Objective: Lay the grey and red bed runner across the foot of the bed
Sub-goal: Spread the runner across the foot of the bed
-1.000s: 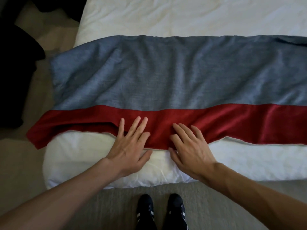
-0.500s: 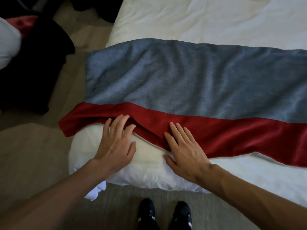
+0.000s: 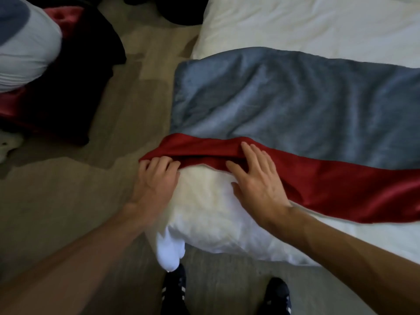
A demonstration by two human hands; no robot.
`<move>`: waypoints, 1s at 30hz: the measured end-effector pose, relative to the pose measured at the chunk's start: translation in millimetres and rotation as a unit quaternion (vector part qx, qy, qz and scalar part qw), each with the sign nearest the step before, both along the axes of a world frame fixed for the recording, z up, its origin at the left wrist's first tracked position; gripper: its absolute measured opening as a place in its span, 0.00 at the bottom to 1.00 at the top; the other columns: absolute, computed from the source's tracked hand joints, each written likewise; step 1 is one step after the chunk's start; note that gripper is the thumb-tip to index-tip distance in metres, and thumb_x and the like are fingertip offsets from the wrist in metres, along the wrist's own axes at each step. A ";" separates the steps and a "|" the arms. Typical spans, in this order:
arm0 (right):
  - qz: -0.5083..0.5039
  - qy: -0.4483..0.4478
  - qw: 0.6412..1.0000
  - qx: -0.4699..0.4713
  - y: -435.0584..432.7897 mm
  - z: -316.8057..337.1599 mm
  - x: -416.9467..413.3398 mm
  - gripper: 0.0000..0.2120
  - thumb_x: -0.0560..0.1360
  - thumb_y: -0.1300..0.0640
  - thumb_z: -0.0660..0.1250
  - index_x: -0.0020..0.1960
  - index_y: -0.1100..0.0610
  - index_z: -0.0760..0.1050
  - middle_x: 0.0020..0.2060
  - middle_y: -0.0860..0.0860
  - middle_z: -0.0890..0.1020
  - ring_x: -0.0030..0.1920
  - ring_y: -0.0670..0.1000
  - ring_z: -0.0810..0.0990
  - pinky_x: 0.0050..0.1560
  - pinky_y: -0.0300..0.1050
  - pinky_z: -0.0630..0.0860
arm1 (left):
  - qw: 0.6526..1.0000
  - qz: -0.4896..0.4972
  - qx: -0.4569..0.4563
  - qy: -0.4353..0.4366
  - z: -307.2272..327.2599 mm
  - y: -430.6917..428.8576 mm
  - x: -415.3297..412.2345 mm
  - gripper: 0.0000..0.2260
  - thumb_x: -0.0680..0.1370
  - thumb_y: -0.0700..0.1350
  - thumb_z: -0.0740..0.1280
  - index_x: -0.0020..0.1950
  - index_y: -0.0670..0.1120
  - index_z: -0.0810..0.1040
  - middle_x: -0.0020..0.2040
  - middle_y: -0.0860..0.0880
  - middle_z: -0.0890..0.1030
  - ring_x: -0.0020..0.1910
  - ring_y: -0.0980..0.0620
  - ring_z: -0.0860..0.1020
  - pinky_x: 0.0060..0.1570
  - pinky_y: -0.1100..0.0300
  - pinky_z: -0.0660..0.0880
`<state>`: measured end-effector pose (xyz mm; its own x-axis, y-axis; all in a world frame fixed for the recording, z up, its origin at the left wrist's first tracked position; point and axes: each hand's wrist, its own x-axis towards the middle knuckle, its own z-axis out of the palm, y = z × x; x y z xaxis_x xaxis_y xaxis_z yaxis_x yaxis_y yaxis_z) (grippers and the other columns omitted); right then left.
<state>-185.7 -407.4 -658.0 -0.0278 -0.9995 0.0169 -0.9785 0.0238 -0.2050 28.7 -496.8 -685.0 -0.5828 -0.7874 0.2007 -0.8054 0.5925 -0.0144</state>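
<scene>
The grey and red bed runner [image 3: 284,105] lies across the foot of the white bed [image 3: 306,21], grey part further up, red band nearest me. Its left end reaches the bed's left corner, where the red edge is bunched into folds. My left hand [image 3: 154,180] sits at that corner with fingertips curled at the red edge; whether it grips the cloth I cannot tell. My right hand [image 3: 256,178] lies flat, fingers spread, pressing on the red band beside the folds.
Beige carpet [image 3: 68,201] runs along the bed's left side. A dark pile [image 3: 68,87] with red cloth and a white and grey pillow [image 3: 25,46] lies on the floor at upper left. My dark shoes [image 3: 175,289] stand at the bed's foot.
The view has swung left towards the bed's corner. Both hands slid left along the red band; my left hand reached the runner's corner, where the red edge has bunched up.
</scene>
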 end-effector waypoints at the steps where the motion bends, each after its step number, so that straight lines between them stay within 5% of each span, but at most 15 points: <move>1: -0.014 0.004 1.000 0.002 -5.1 -0.9 6.9 0.21 0.67 0.63 0.74 0.60 0.60 0.77 0.67 0.70 0.66 0.68 0.69 0.65 0.68 0.64 0.63 | 1.000 -0.008 -0.006 0.002 -1.0 -5.6 7.7 0.09 0.74 0.43 0.63 0.47 0.42 0.81 0.41 0.43 0.80 0.39 0.42 0.79 0.41 0.50 0.74; 4: -0.035 0.050 0.998 0.017 -16.3 -4.7 26.4 0.18 0.66 0.62 0.75 0.55 0.60 0.79 0.66 0.69 0.68 0.67 0.68 0.66 0.65 0.62 0.64 | 1.000 -0.028 0.007 -0.003 -0.9 -18.4 25.0 0.02 0.70 0.41 0.72 0.40 0.44 0.81 0.37 0.45 0.79 0.36 0.44 0.78 0.37 0.51 0.72; 12: -0.021 0.145 0.989 0.034 -39.2 -5.6 52.8 0.09 0.65 0.61 0.76 0.43 0.57 0.80 0.69 0.66 0.66 0.71 0.66 0.62 0.66 0.64 0.61 | 0.996 -0.086 0.038 -0.006 -1.1 -27.6 36.6 0.08 0.62 0.37 0.77 0.32 0.47 0.80 0.30 0.49 0.77 0.30 0.48 0.76 0.32 0.56 0.70; 20: 0.035 0.092 0.995 -0.022 -24.5 -14.1 75.8 0.07 0.63 0.61 0.77 0.34 0.59 0.78 0.66 0.66 0.71 0.68 0.65 0.68 0.64 0.65 0.65 | 0.993 -0.099 0.059 0.006 -6.7 -27.4 69.5 0.08 0.63 0.35 0.77 0.33 0.45 0.80 0.31 0.48 0.77 0.29 0.48 0.76 0.29 0.56 0.71; 30: 0.081 0.045 0.996 -0.013 -11.0 -26.6 82.1 0.05 0.66 0.64 0.73 0.40 0.61 0.78 0.59 0.66 0.77 0.62 0.63 0.75 0.63 0.64 0.69 | 0.988 -0.150 0.023 -0.003 -15.4 -18.5 88.3 0.09 0.63 0.33 0.74 0.31 0.46 0.79 0.30 0.50 0.77 0.28 0.50 0.75 0.35 0.53 0.73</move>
